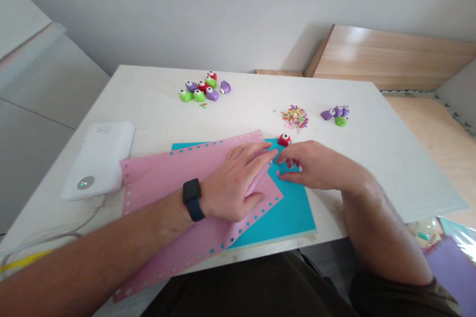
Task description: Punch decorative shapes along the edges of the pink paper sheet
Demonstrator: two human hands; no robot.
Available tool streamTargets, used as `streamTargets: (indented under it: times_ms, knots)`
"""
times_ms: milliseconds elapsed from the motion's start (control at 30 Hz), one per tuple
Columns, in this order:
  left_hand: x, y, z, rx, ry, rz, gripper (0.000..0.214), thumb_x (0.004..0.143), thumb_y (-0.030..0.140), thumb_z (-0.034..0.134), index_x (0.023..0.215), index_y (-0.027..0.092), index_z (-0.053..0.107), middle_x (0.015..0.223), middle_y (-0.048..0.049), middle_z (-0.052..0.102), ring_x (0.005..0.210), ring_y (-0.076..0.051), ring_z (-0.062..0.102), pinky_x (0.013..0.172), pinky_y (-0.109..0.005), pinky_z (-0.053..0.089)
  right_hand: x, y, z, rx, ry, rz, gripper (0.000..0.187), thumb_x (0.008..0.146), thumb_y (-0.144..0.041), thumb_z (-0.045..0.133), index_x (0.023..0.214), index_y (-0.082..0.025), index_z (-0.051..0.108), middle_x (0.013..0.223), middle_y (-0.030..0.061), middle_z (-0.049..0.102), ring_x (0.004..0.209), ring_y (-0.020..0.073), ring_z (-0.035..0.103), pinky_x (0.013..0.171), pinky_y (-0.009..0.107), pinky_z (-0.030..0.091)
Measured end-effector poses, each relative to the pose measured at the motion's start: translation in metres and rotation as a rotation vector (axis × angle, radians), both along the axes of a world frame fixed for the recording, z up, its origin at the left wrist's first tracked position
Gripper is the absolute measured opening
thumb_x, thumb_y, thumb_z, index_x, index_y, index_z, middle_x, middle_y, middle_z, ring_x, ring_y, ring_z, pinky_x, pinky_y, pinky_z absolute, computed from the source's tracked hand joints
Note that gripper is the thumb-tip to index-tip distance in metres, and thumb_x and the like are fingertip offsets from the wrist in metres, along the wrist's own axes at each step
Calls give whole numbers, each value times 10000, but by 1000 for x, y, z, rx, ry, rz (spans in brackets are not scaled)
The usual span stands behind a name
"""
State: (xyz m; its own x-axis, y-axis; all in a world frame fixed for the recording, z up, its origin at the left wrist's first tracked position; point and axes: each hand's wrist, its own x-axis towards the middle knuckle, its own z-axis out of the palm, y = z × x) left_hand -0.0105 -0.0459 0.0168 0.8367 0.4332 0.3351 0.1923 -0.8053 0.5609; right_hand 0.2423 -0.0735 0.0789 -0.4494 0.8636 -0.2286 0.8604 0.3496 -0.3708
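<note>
My left hand (pixel 234 181), with a black smartwatch (pixel 193 199) on the wrist, lies flat on a pink paper sheet (pixel 167 193) with small star-shaped holes punched along its edges. The sheet partly covers a teal card sheet (pixel 286 220). My right hand (pixel 316 166) is over the teal card, its fingertips bent down next to my left fingertips. Whatever may lie between those fingertips is hidden, though a tiny pink scrap (pixel 278 173) shows just below them. A red craft punch (pixel 284 139) stands on the teal card just beyond my hands.
At the back of the white table (pixel 238 84) stand a group of green, red and purple craft punches (pixel 201 88), a heap of coloured paper cut-outs (pixel 294 118) and several more punches (pixel 336 115). A white corded device (pixel 97 158) lies at the left. A purple notebook (pixel 451 277) is at lower right.
</note>
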Motion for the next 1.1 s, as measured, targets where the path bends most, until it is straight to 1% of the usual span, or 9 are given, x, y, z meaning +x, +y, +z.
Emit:
streamTargets:
  times_ms: [200, 333, 433, 700, 800, 867, 933, 1033, 1100]
  knots:
    - [1, -1, -1, 11, -4, 15, 891, 809, 246, 714, 1589, 182, 289, 1601, -218, 381, 1503, -381, 339, 1225, -634, 297, -6, 0, -4, 32, -37, 93, 108, 929, -282, 686, 971, -222, 767, 988, 42, 774, 905, 206, 712, 828, 302, 493]
    - [0, -1, -1, 9, 4, 16, 871, 818, 259, 704, 1587, 181, 302, 1599, -220, 386, 1496, -388, 347, 1220, -640, 299, -6, 0, -9, 75, -51, 126, 185, 926, -168, 622, 908, -245, 790, 931, 25, 771, 873, 193, 705, 811, 298, 485]
    - [0, -2, 0, 5, 8, 17, 869, 819, 258, 697, 1588, 182, 301, 1600, -220, 384, 1498, -387, 344, 1223, -636, 297, -7, -1, -10, 97, -48, 124, 204, 916, -146, 602, 901, -247, 779, 919, 22, 771, 864, 198, 703, 804, 305, 489]
    - [1, -2, 1, -5, 11, 20, 896, 806, 265, 708, 1597, 191, 293, 1612, -208, 367, 1508, -384, 332, 1236, -628, 287, -6, -1, -6, 82, -1, 82, 120, 895, -169, 610, 896, -221, 718, 890, 28, 746, 806, 196, 671, 777, 309, 482]
    - [1, -2, 1, -4, 2, 19, 883, 817, 269, 704, 1595, 187, 295, 1610, -215, 374, 1508, -385, 333, 1237, -625, 288, 5, 5, -6, 184, 119, -57, 117, 889, -177, 614, 909, -215, 723, 872, 20, 736, 777, 174, 656, 749, 290, 472]
    - [1, -2, 2, -3, 1, 20, 872, 818, 262, 699, 1591, 186, 302, 1605, -216, 385, 1504, -387, 339, 1234, -628, 291, 15, 13, -10, 326, 160, -217, 108, 889, -190, 616, 892, -206, 722, 845, 23, 729, 755, 170, 645, 722, 289, 458]
    - [1, -2, 2, 2, 8, 16, 861, 812, 251, 697, 1582, 176, 319, 1601, -216, 392, 1504, -380, 339, 1239, -617, 289, 23, 22, -17, 459, 124, -380, 101, 889, -221, 627, 867, -197, 723, 813, 35, 723, 730, 179, 634, 705, 304, 444]
    - [1, -2, 3, 17, 5, 11, 851, 807, 249, 697, 1571, 158, 334, 1593, -216, 397, 1509, -364, 336, 1252, -592, 283, 34, 36, -33, 522, 58, -552, 169, 920, -253, 590, 915, -187, 745, 850, 71, 743, 741, 210, 637, 707, 334, 441]
    - [0, -1, 3, 21, -2, 11, 849, 809, 257, 694, 1571, 162, 333, 1590, -216, 399, 1508, -366, 338, 1249, -596, 286, 38, 42, -42, 534, 13, -584, 230, 943, -255, 547, 976, -177, 761, 915, 105, 755, 798, 242, 651, 736, 360, 453]
